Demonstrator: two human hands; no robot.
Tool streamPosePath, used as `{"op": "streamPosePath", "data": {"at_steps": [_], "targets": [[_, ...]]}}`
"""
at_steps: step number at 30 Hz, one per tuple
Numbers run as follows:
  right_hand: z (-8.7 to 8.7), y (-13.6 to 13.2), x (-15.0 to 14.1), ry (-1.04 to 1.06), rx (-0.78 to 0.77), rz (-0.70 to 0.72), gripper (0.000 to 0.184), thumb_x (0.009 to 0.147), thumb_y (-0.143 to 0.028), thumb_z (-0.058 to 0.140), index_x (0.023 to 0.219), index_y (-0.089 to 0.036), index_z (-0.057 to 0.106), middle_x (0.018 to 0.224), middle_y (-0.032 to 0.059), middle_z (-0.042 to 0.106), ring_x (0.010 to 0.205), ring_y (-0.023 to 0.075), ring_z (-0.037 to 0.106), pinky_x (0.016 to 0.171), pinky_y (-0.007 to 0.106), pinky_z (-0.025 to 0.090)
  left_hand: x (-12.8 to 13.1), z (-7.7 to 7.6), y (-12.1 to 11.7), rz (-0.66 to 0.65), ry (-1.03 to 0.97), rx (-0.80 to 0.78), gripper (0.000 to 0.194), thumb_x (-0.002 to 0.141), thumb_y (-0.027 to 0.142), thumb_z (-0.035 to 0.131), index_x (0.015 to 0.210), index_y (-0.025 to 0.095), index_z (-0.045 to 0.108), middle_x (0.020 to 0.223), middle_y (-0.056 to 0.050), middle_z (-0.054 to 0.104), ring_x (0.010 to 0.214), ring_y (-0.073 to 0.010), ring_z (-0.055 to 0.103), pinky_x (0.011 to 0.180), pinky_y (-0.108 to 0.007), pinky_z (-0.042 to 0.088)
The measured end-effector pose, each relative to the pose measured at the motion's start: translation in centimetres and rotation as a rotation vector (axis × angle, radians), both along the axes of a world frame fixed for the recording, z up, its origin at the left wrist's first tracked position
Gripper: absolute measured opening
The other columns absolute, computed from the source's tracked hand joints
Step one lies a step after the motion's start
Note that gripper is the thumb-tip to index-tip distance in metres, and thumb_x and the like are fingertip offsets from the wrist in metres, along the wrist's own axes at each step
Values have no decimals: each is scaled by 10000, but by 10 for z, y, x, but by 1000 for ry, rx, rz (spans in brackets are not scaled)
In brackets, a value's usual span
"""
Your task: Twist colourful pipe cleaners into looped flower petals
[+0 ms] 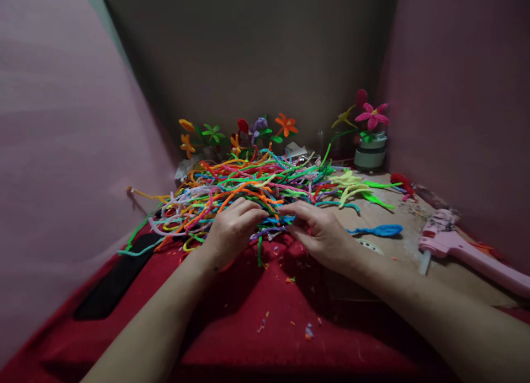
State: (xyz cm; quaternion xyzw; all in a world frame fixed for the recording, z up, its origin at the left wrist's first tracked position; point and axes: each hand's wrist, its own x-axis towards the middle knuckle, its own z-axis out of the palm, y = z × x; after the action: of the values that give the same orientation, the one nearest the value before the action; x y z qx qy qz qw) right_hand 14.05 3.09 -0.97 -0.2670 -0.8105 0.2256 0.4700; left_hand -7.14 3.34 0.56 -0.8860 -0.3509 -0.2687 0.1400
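Note:
My left hand (234,228) is at the front of a tangled heap of multicoloured pipe cleaners (244,176). Its fingers are curled together, and whatever they grip is hidden. Close by on the right, my right hand (321,231) bends its index finger and thumb toward the left fingertips. The fingertips of both hands nearly meet, with a thin dark strand between them that blends into the heap. Below them a green pipe cleaner (259,251) sticks out over the red cloth (248,322). A blue twisted pipe-cleaner piece (383,230) lies right of my right hand.
Pipe-cleaner flowers (286,124) stand behind the heap; a pink one (373,116) rises by a pale green pot (370,153). A pink glue gun (451,242) rests on cardboard (414,217) at right. A black flat strip (118,283) lies left. Pink walls (62,168) flank the table.

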Motion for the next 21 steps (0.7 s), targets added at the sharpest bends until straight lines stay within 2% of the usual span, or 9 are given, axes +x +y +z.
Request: {"op": "streamPosePath", "data": {"at_steps": [3,6,10,12,15,18,21], "targets": [[0,-2,-1,-76,24,42,223,780,-107,533,980,-165,614,902,62,651,826,148,594,740,286,466,11,-1,-9,-6,-12,38,206,852,149,456,993,185,602,909,-74,633,813,-163,523,727,-278,431],[3,-1,3,-60,86,-51,108,802,-154,534,790,-158,641,697,32,612,649,127,559,617,258,447,16,2,-14,23,9,80,220,857,149,443,1008,184,599,918,-76,643,818,-167,541,748,-284,431],[10,3,11,113,171,-228,122,810,-178,530,763,-182,642,667,17,583,634,126,533,600,258,429,7,6,-11,221,-34,162,219,881,195,406,942,185,616,869,-72,654,826,-167,574,756,-273,432],[11,4,14,108,231,-271,137,815,-186,520,775,-189,651,674,25,579,658,139,533,617,269,431,-1,9,-8,317,-37,215,224,881,220,407,912,196,628,862,-66,664,826,-175,583,749,-274,429],[10,5,16,64,317,-328,149,819,-188,515,808,-196,663,691,40,586,691,157,533,644,287,437,-8,11,-6,387,-56,251,212,865,233,440,937,210,639,900,-64,669,861,-192,581,775,-288,416],[8,4,15,73,383,-359,149,818,-173,518,833,-185,665,717,56,600,723,168,539,668,303,447,-8,14,-6,362,-207,144,205,844,247,475,923,201,659,870,-65,662,841,-186,579,770,-285,422],[10,1,14,103,414,-355,152,817,-162,519,856,-186,664,750,59,612,741,168,551,678,310,458,-6,19,-5,293,-493,-103,163,795,269,541,852,204,679,812,-34,660,786,-162,578,741,-263,440]]}}
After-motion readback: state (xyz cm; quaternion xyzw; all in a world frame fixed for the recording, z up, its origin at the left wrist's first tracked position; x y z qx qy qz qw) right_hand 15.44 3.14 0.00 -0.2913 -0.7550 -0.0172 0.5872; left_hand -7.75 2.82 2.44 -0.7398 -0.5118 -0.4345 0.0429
